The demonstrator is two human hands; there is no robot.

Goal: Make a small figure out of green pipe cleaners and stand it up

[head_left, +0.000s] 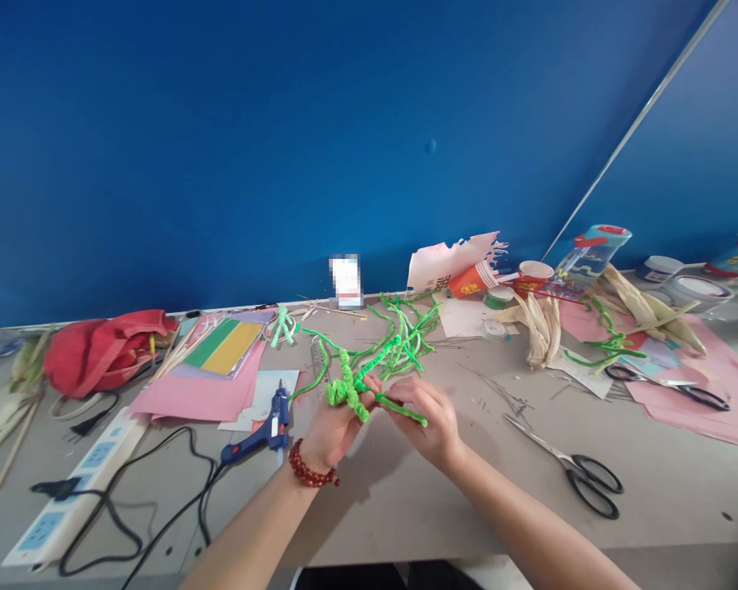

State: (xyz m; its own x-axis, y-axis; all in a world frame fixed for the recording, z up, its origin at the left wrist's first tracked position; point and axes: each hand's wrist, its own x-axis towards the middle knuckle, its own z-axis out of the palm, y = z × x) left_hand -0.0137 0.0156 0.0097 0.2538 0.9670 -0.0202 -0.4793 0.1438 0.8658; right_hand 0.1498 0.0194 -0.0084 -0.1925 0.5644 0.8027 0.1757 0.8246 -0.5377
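Both my hands hold a twisted green pipe-cleaner figure (352, 388) just above the table. My left hand (330, 430), with a red bead bracelet (308, 469) on its wrist, is closed on the curly bunched end. My right hand (431, 422) pinches the straight stem (403, 407) that sticks out to the right. A loose pile of green pipe cleaners (403, 334) lies on the table just beyond my hands.
A blue glue gun (264, 430) and its black cord lie left of my hands, beside a white power strip (67, 500). Black-handled scissors (575, 467) lie to the right, another pair (673, 385) on pink paper. Coloured paper sheets (225, 348), a red bag (102, 348), corn husks (541, 328) and paper cups (473, 280) stand further back.
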